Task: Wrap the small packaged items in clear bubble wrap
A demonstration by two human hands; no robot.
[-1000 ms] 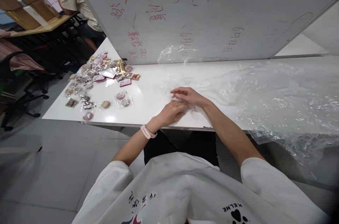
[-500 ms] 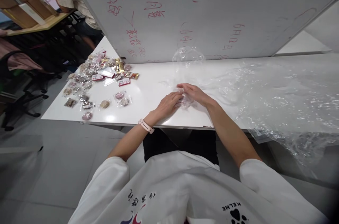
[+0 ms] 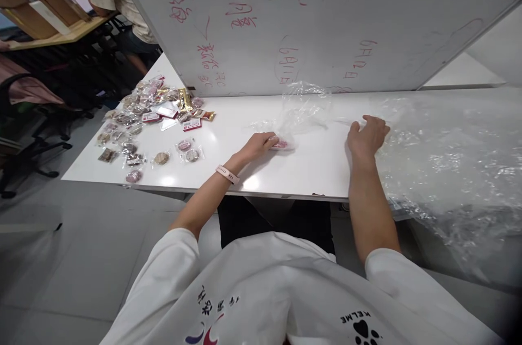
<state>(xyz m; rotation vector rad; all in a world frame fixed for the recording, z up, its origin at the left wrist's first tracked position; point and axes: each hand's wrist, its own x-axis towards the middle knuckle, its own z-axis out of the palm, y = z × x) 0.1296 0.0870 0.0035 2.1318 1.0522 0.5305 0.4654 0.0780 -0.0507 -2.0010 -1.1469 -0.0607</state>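
Note:
My left hand (image 3: 260, 146), with a pale band at the wrist, is closed on the near end of a small pink packet (image 3: 281, 144) wrapped in clear plastic on the white table. Crumpled clear film (image 3: 305, 105) stands up behind the packet. To the right, my right hand (image 3: 368, 137) is raised over the table by the edge of a large sheet of clear plastic film (image 3: 452, 154). Its thumb is apart from its fingers, and I see nothing held there.
On the table's left lies a pile of wrapped snacks (image 3: 136, 108), with gold sachets (image 3: 185, 100) and red-white packets (image 3: 192, 124). Several single wrapped rounds lie nearer. A whiteboard (image 3: 261, 24) stands along the back. Another person (image 3: 118, 2) is at a far desk.
My right hand has left the packet and moved right to the large film. My left hand stays at the packet, whose pink surface now shows. The crumpled film behind has shifted right.

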